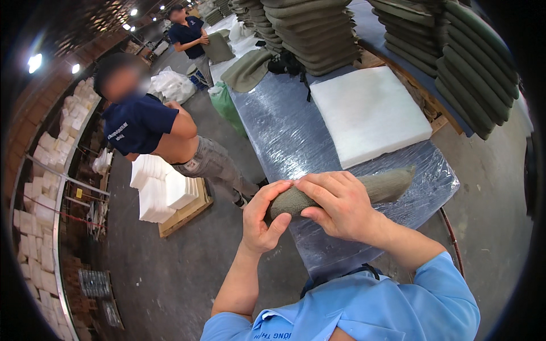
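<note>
Over the near edge of the table, both hands grip a grey-green fabric cushion (389, 184), seen mostly edge-on. My left hand (263, 219) is closed round its left end, with the thumb below and the fingers on top. My right hand (338, 206) is closed on it just beside, fingertips touching those of the left hand. The cushion's right end reaches over the film-wrapped table (264, 128). Just beyond it lies a thick white square pad (372, 113).
Tall stacks of grey-green cushions (310, 34) stand at the back, with more cushions (475, 74) at right. A loose cushion cover (245, 71) lies at the far left table edge. One person (145, 125) stands left near white foam blocks (165, 190) on a pallet; another person (187, 34) holds a cushion farther back.
</note>
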`<state>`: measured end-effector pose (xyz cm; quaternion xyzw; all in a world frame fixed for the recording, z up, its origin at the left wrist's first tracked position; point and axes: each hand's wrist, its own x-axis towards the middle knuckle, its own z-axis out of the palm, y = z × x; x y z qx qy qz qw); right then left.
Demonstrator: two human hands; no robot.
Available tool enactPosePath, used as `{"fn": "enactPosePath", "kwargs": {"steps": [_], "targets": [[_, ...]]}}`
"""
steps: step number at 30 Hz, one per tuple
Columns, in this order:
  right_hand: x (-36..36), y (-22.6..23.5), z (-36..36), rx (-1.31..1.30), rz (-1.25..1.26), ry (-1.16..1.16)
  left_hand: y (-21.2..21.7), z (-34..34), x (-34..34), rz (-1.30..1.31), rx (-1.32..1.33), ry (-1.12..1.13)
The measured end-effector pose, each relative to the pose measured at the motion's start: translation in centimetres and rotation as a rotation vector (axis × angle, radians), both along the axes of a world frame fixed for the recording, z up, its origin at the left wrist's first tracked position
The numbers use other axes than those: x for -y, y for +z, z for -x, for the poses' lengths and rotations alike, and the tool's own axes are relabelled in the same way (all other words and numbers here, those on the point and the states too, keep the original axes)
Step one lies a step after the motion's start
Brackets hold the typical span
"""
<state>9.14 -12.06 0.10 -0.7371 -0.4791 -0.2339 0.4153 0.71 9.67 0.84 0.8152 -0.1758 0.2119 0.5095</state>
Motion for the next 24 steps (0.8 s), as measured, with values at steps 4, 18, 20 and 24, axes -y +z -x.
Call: {"fn": "enactPosePath", "kwargs": {"steps": [4,18,20,24], "targets": [[0.0,0.0,0.7,-0.002,-0.004,-0.007,-0.4,-0.3,-0.1,-0.063,0.037,-0.012],[2.3,-0.8,-2.8,0.029,-0.021,0.0,0.4,-1.5,5.0,-0.174,0.053,0.212],[3.7,-1.2,-4.8,0.04,-0.062,0.022,1.1,-2.0,6.9,-0.168,-0.017,0.226],[6.4,-3.0,-8.6,0.049,-0.164,-0.027,2.0,-2.6,9.6,-0.181,-0.226,0.082]]}}
